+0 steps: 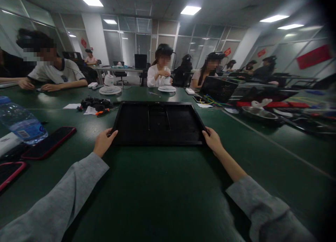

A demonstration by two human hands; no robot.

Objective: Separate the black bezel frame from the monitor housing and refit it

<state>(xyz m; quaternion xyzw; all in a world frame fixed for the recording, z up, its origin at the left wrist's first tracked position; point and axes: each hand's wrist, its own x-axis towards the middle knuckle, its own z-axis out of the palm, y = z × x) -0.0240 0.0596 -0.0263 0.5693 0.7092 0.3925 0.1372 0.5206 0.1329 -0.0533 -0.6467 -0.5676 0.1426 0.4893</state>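
A wide black monitor casing (pixel 131 124), shallow with a raised rim, is held in front of me over the green table (pixel 162 186). A smaller rectangular outline shows in the middle of its face. My left hand (pixel 104 141) grips the casing's left edge near the lower corner, thumb on the front. At the opposite edge, my right hand (pixel 213 140) holds it the same way. The fingers behind the rim are mostly hidden. Whether the lower edge touches the table I cannot tell.
To the left are a water bottle (pixel 23 124) and a red-edged phone (pixel 49 144). Dark cables (pixel 94 103) lie beyond. A metal bowl (pixel 258 113) stands at right. Across the table, a person (pixel 157 74) handles a white fan (pixel 167 89); others sit nearby.
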